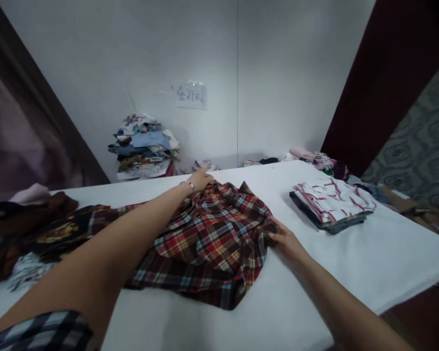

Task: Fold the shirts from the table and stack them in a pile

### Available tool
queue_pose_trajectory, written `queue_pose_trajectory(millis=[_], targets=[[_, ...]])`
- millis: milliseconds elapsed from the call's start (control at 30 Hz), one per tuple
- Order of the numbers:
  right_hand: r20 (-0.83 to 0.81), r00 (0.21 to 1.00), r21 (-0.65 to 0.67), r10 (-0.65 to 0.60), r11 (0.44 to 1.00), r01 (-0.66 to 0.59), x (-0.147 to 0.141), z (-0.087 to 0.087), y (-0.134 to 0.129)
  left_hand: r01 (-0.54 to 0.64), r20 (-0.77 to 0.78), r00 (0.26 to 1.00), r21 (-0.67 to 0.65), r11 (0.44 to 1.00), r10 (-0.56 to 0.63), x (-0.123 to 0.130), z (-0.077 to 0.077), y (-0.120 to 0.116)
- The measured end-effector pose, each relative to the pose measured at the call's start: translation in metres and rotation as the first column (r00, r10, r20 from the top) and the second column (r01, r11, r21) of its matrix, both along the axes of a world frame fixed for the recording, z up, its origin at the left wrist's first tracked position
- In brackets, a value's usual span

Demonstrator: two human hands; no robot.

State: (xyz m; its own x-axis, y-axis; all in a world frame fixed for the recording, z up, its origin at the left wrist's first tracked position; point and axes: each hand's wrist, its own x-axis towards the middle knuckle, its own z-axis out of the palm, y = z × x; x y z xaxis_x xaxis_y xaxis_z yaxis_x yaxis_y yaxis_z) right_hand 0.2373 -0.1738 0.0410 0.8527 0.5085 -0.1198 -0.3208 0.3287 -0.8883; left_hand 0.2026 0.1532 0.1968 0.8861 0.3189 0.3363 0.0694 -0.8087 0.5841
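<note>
A red, brown and blue plaid shirt point(219, 234) lies rumpled on the white table point(278, 302). My left hand point(201, 179), with a bracelet at the wrist, reaches over the cloth to its far edge; the fingers are closed on the fabric there. At the shirt's right edge, my right hand point(283, 239) pinches a fold of the same cloth between thumb and fingers. The left part of the shirt is partly hidden behind my left forearm.
Folded clothes point(332, 200) are stacked to the right. A tall clothes pile point(146, 146) rises behind the table at left. Dark garments point(29, 224) lie at far left. More clothes point(314, 158) sit along the back right, and a paper sign point(191, 95) hangs on the wall.
</note>
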Motion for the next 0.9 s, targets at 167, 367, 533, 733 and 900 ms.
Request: queue_pose_trajectory(millis=[167, 367, 533, 733, 900], targets=[[0.068, 0.997, -0.029, 0.03, 0.999, -0.028, -0.009, -0.004, -0.003, 0.037, -0.196, 0.98, -0.029, 0.999, -0.042, -0.104, -0.05, -0.013], [0.221, 0.975, -0.139, 0.015, 0.99, 0.017, -0.008, -0.008, -0.006, 0.077, -0.279, 0.959, 0.102, 0.992, -0.046, -0.227, -0.101, -0.042], [0.614, 0.788, -0.301, -0.041, 0.911, 0.282, -0.014, -0.019, -0.023, 0.088, -0.426, 0.901, 0.351, 0.932, 0.075, -0.261, -0.123, -0.051], [0.876, 0.346, -0.413, 0.335, 0.892, 0.184, -0.095, -0.013, -0.022, 0.026, -0.391, 0.9, 0.491, 0.871, 0.193, -0.251, -0.092, -0.06], [0.805, 0.228, -0.568, 0.548, 0.822, 0.028, -0.155, -0.002, 0.014, 0.066, -0.24, 0.968, 0.52, 0.851, 0.072, -0.241, -0.064, -0.113]])
